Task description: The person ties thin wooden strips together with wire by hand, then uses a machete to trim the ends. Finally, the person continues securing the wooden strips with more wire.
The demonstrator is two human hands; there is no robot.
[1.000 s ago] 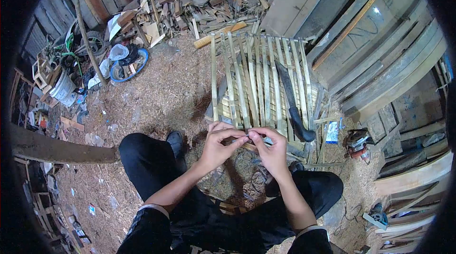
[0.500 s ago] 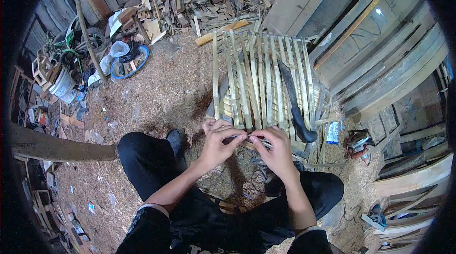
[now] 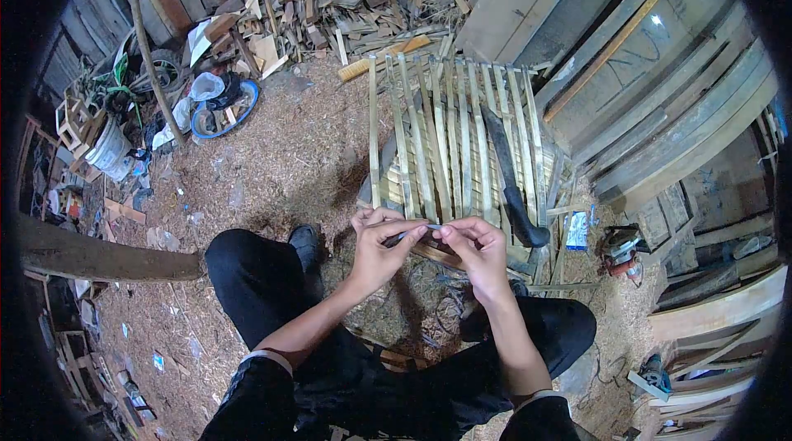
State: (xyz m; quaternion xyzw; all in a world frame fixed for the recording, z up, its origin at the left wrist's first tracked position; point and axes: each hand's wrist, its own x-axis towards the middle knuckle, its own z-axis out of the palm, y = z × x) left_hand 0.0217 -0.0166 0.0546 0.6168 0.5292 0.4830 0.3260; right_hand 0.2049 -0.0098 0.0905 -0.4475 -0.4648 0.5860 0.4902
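Note:
A thin bluish-grey strip (image 3: 433,226) stretches between my two hands. My left hand (image 3: 381,249) pinches one end between thumb and fingers. At the other end, my right hand (image 3: 477,255) grips it between thumb and forefinger. What the strip is made of is too small to tell. Just beyond my hands, several long wooden slats (image 3: 464,144) lie side by side over a layer of more slats. Across their right side lies a machete (image 3: 518,206), its black curved handle toward me.
A power tool (image 3: 623,253) sits on the shavings-covered floor at the right, near a blue-and-white packet (image 3: 578,230). Boards (image 3: 652,144) lean along the right wall. Scrap wood (image 3: 330,16) is heaped at the back. A blue basin (image 3: 227,115) stands at the left.
My right hand has shifted slightly away from my left and turned a little, so more of the strip shows between my fingers. The slats and machete have stayed put.

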